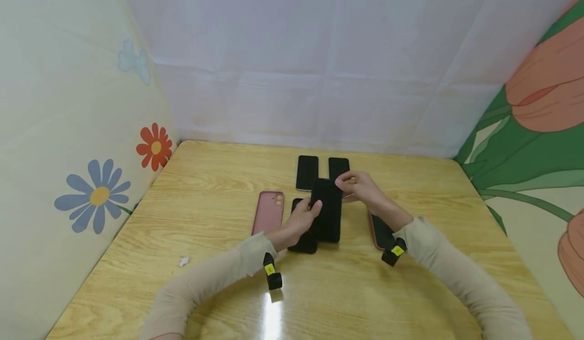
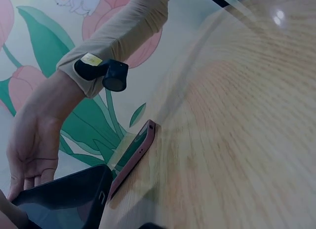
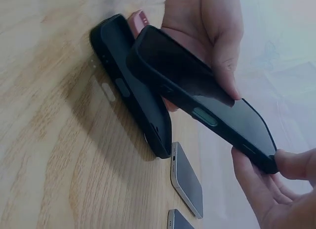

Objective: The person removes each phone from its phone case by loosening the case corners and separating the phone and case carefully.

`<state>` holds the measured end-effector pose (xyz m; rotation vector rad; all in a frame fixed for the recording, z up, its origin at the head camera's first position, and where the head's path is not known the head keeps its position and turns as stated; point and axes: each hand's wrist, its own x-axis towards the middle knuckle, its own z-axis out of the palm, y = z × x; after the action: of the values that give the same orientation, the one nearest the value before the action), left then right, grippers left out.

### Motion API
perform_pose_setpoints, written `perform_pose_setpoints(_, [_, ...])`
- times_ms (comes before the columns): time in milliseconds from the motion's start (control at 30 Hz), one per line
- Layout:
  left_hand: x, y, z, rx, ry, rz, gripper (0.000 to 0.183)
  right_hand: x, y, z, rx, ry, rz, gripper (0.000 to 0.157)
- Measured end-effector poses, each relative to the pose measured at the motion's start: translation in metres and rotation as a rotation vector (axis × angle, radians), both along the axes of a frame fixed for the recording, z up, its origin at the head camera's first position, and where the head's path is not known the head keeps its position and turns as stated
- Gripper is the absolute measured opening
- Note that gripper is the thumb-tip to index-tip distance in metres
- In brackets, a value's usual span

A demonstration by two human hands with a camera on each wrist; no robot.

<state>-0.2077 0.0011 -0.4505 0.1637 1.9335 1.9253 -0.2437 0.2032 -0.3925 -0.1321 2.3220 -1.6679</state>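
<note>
A phone in a black case (image 1: 327,218) is held up over the table, screen facing up. My left hand (image 1: 298,218) grips its left side, thumb across the screen. At the far right corner my right hand (image 1: 359,187) pinches the case edge between thumb and fingers, also seen in the right wrist view, where this hand (image 3: 276,194) is at the lower right. Below the held phone lies a black phone case (image 3: 131,86) with its hollow side up, partly hidden in the head view. The left wrist view shows the held phone's end (image 2: 64,199) close up.
A pink phone case (image 1: 268,212) lies to the left. Behind are two dark phones, one at left (image 1: 307,172) and one at right (image 1: 339,165). A phone in a pink case (image 1: 379,231) lies under my right forearm. A white scrap (image 1: 184,261) sits front left.
</note>
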Motion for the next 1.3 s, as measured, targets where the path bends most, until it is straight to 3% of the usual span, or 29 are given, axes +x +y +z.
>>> perform_pose_setpoints(167, [-0.002, -0.005, -0.002, 0.011, 0.049, 0.010, 0.037, 0.001, 0.001, -0.002, 0.003, 0.029, 0.068, 0.044])
perform_pose_setpoints(367, [-0.004, -0.010, -0.002, 0.024, 0.029, 0.000, 0.036, 0.002, 0.000, -0.003, 0.016, 0.066, 0.157, 0.039])
perform_pose_setpoints(533, [-0.003, -0.012, 0.001, 0.020, 0.062, -0.012, 0.035, 0.002, 0.000, -0.006, 0.039, 0.102, 0.169, 0.034])
perform_pose_setpoints(700, [-0.002, -0.014, 0.005, -0.063, 0.148, -0.025, 0.032, 0.002, -0.001, -0.008, 0.172, 0.161, 0.211, 0.028])
perform_pose_setpoints(833, [-0.002, -0.014, 0.009, -0.153, 0.229, -0.005, 0.029, 0.003, -0.003, -0.007, 0.204, 0.215, 0.230, 0.024])
perform_pose_setpoints(933, [-0.002, -0.015, 0.012, -0.140, 0.197, 0.009, 0.027, 0.004, -0.004, -0.005, 0.205, 0.251, 0.238, 0.022])
perform_pose_setpoints(1067, [-0.003, -0.016, 0.012, -0.072, 0.100, 0.000, 0.028, 0.004, -0.004, -0.003, 0.218, 0.271, 0.279, 0.021])
perform_pose_setpoints(1300, [-0.005, -0.019, 0.010, -0.010, 0.026, -0.016, 0.030, 0.004, -0.002, 0.002, 0.192, 0.244, 0.362, 0.022])
